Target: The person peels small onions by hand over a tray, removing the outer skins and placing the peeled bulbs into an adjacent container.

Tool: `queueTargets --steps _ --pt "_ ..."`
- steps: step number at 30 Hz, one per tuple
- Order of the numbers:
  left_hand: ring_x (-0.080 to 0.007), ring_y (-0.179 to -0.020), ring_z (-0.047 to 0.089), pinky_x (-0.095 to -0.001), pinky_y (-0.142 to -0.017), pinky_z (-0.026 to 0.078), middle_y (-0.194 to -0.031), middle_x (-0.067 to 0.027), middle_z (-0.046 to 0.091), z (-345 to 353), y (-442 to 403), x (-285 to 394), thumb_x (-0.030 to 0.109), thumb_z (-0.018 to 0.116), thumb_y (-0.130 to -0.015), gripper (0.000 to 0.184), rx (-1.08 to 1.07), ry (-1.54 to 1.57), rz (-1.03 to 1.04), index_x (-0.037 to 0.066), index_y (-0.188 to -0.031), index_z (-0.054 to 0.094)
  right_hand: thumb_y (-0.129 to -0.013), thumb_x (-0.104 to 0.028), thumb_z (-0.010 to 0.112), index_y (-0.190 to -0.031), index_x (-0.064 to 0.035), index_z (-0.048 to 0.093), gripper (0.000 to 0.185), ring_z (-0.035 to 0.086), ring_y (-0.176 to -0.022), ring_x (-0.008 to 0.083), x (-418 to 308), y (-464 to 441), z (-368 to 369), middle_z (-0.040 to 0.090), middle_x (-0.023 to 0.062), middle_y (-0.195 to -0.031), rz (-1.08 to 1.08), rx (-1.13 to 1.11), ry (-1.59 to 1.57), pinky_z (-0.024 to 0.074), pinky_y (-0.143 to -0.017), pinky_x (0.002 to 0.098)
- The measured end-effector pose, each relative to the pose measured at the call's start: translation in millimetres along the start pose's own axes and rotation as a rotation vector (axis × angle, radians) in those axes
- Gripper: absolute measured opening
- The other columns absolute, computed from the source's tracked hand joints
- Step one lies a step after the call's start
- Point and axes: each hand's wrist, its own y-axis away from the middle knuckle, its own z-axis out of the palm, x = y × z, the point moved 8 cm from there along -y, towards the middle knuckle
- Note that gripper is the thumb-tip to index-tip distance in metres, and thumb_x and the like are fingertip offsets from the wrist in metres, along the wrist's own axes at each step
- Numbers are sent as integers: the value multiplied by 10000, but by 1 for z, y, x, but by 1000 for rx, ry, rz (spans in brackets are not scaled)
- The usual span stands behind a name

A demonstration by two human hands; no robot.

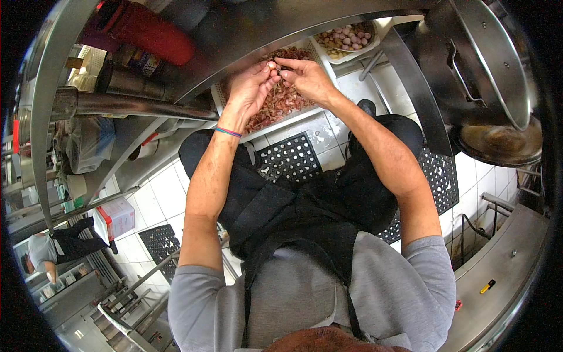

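Observation:
My left hand holds a small pale shallot between thumb and fingertips. My right hand meets it from the other side, its fingers pinched close to the bulb. A small dark bit shows at those fingertips, too small to name. Both hands are above a white perforated crate filled with reddish-brown shallots and loose skins. Beyond my right hand stands a white container with pinkish, round peeled bulbs and some yellowish pieces.
A steel counter edge runs just beyond the crate. At right are a large steel pot and a browned pan. Black perforated mats lie on white tiles. Another person stands at far left, near a red-and-white box.

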Motion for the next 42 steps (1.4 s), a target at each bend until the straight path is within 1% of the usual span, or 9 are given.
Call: queueTargets --steps 7,10,13,16,19,25,31,37,42 --pt "-158 -894 585 -269 -841 519 -1003 -103 594 1 -2 1 49 492 -962 192 36 -1 2 -67 -1105 547 -940 -163 558 -1293 -84 560 362 565 -762 85 -7 -2 0 681 41 -930 -46 15 -8 491 -720 260" --pt "-158 -888 584 -269 -839 517 -999 -104 592 1 -3 1 46 494 -960 190 33 -33 -1 -68 -1102 545 -900 -164 588 -1222 -78 616 334 588 -693 99 0 -6 -2 697 67 -830 -48 67 1 495 -670 275" --pt "-161 -898 589 -276 -845 523 -1009 -111 593 4 -3 0 40 497 -956 189 -17 -10 -8 -72 -1103 538 -898 -178 594 -1168 -83 654 293 597 -704 112 4 -6 -5 704 78 -835 -52 97 51 498 -691 286" --pt "-171 -909 597 -287 -854 530 -1012 -116 597 3 -3 -6 36 502 -952 185 3 37 -48 -74 -1097 536 -894 -191 601 -1131 -89 676 270 605 -701 125 2 -8 -8 709 76 -845 -172 158 65 501 -707 291" --pt "-178 -915 603 -295 -861 535 -1018 -119 600 3 -1 -6 31 501 -950 181 27 47 -39 -76 -1093 533 -893 -190 609 -1113 -79 684 257 606 -687 118 4 -11 -9 712 71 -865 -185 165 -2 506 -697 287" --pt "-171 -907 602 -287 -850 531 -1023 -114 599 0 -4 -4 36 490 -957 184 14 43 -28 -74 -1099 528 -892 -168 616 -1107 -60 683 250 595 -682 95 -7 -2 -7 708 58 -845 -38 84 -71 501 -654 280" --pt "-152 -886 594 -277 -832 528 -1015 -107 603 5 -2 -3 43 480 -963 186 -41 16 -38 -66 -1105 533 -895 -138 613 -1137 -46 663 264 573 -673 80 1 -10 -5 693 35 -803 -113 95 -68 479 -623 250" --pt "-144 -874 587 -262 -820 524 -1014 -97 609 2 -6 -5 59 471 -969 207 -55 12 -47 -54 -1128 541 -907 -124 602 -1140 -29 660 258 559 -668 80 -8 1 -8 691 38 -845 48 57 -200 467 -603 233" --pt "-154 -876 583 -274 -827 520 -1034 -101 604 12 1 -3 53 458 -973 237 -81 -24 -61 -49 -1177 519 -913 -121 594 -1123 -20 666 244 553 -666 71 -9 1 -13 661 22 -791 36 120 -257 463 -583 228"
